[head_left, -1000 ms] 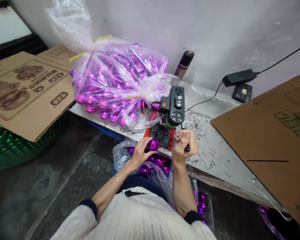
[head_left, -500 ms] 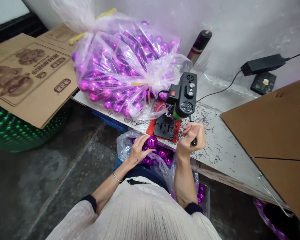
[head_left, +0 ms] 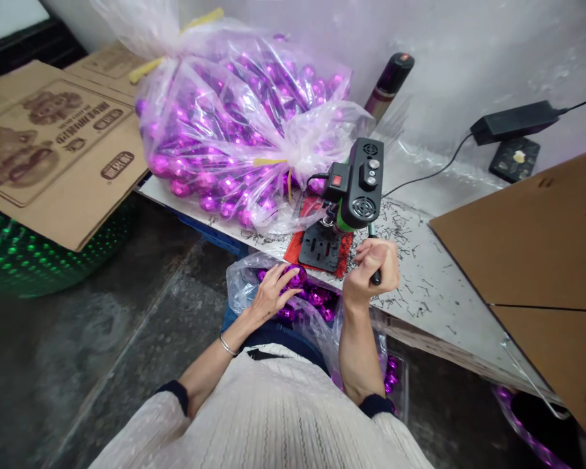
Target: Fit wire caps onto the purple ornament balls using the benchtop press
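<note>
At the table's front edge, my left hand [head_left: 272, 294] has its thumb and fingers around a shiny purple ball [head_left: 297, 278], a faceted bauble. Below it, more purple baubles [head_left: 317, 296] lie in an open clear plastic bag [head_left: 239, 286] in front of me. My right hand [head_left: 372, 273] is closed around the black handle [head_left: 376, 278] of a lever on a small bench drill press [head_left: 364, 185]. The press's slotted black base plate [head_left: 318, 247] lies bare on a red mat [head_left: 344, 255]. The drill's tip is hidden under its head.
Tied clear bags of purple baubles [head_left: 224, 130] fill the table's back left. Dark shavings litter the white tabletop [head_left: 444, 293]. A spray can [head_left: 389, 85] leans by the wall. A power adapter [head_left: 517, 122], cardboard at left [head_left: 88, 189] and right [head_left: 532, 260], and a green sack [head_left: 39, 260] surround it.
My left fingers have shifted further over the purple ball, covering its top where a dark mark showed. My right hand stays on the lever handle. The view has shifted slightly.
</note>
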Motion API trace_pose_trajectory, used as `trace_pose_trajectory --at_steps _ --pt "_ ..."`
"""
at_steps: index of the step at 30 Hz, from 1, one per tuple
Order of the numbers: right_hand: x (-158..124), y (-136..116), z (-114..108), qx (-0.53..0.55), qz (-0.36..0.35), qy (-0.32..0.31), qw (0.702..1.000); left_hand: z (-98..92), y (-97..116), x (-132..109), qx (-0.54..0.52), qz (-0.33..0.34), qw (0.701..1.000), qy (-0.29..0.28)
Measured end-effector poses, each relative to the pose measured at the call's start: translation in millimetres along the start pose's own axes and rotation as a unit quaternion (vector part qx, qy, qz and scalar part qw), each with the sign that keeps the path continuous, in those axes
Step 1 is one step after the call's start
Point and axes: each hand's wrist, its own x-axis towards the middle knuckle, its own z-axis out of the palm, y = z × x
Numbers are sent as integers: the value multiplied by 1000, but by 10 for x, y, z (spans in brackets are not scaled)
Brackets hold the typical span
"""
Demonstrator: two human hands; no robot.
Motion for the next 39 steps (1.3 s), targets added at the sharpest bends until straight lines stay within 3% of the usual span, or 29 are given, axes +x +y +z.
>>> trace_pose_trajectory --at_steps 8,12,16,19,24,26,29,33,36,39 --pt "-19 25 -13 -2 -26 -9 1000 125 -99 -346 -20 -6 993 -116" --pt "-30 32 -23 8 -23 -16 1000 227 -176 -500 -11 -83 970 -226" --pt "-41 46 -28 20 -28 -21 999 155 -105 -393 -10 -174 937 -302" --pt "-42 54 -19 23 -39 -17 999 0 -48 -53 -34 -150 949 -276" --pt "-39 51 -3 24 -34 -8 999 -151 -301 1102 -29 -38 995 -82" --pt "-38 50 -4 23 -38 -9 999 -158 -490 1609 32 -47 998 -20" --pt "-37 49 -12 22 -48 -16 998 -164 -722 2174 134 -124 983 28" --pt "-35 48 -13 11 -55 -18 998 -214 -853 2494 184 -160 970 -10" --pt "-30 49 -10 7 -62 -15 998 -286 -857 2529 183 -143 971 -61" --pt "-24 54 -10 10 -64 -19 998 -388 -807 2441 117 -134 983 -41"
